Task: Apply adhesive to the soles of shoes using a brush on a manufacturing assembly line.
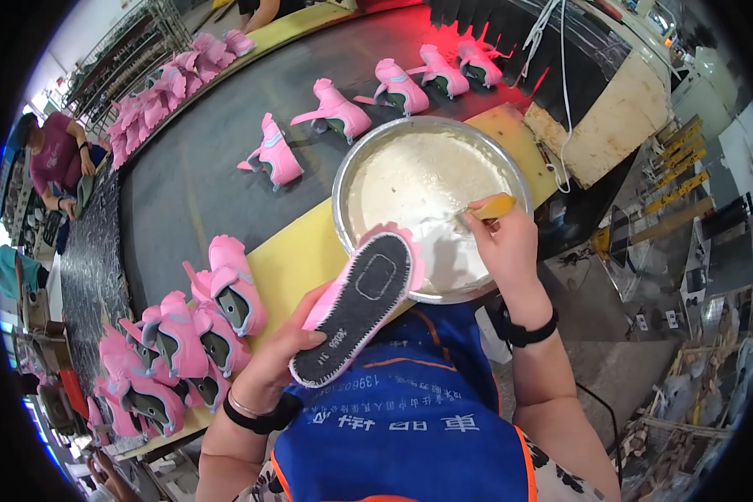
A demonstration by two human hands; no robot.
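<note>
Left fingers [308, 340] curled, right fingers [483, 237] pinched together

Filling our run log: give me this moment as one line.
left hand: holds pink shoe, underside showing | right hand: holds yellow-handled tool over basin

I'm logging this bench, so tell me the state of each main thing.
Left hand: closed around pink shoe
Pink shoe: slanted, black underside toward camera
Right hand: pinching yellow-handled tool
Yellow-handled tool: held over metal basin
Metal basin: holding pale mixture
Five far shoes: spaced in a row
Lower-left shoes: clustered
</note>
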